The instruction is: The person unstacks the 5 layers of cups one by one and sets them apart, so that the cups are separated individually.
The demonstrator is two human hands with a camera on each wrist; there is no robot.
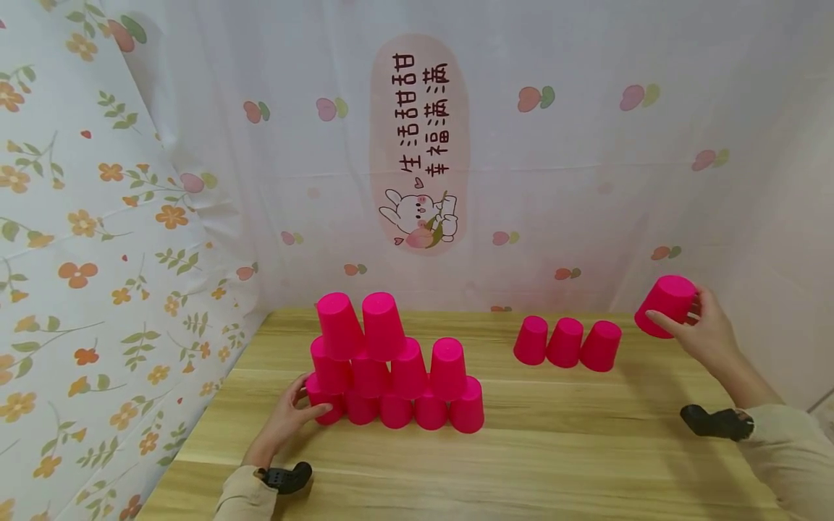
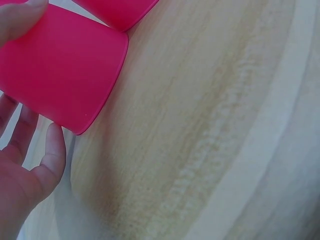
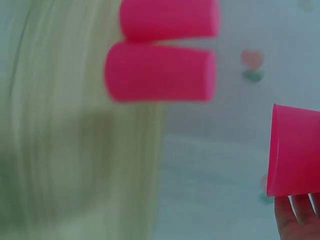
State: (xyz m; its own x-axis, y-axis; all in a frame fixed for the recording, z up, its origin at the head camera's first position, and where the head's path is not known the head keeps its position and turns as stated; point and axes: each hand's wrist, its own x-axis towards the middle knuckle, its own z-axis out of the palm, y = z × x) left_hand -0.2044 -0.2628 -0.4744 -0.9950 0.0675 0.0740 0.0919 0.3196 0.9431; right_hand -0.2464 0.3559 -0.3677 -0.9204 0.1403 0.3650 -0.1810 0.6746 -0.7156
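Pink upside-down cups form a stepped stack on the table. Its bottom row ends at the right in a cup [image 1: 467,405], several cups [image 1: 448,367] make the middle row, and two cups [image 1: 381,325] sit on top at the left. My left hand [image 1: 289,414] holds the leftmost bottom cup [image 2: 65,65], thumb on one side and fingers on the other. Off at the right, my right hand [image 1: 706,329] grips a single pink cup [image 1: 671,304] raised above the table, mouth down and slightly tilted. In the right wrist view that cup [image 3: 295,152] shows above the fingertips [image 3: 286,212].
Three more upside-down pink cups [image 1: 565,343] stand in a row between the stack and my right hand. The wooden table [image 1: 521,463] ends at the back against a printed curtain [image 1: 554,181]. A flowered cloth [image 1: 98,289] hangs along the left side.
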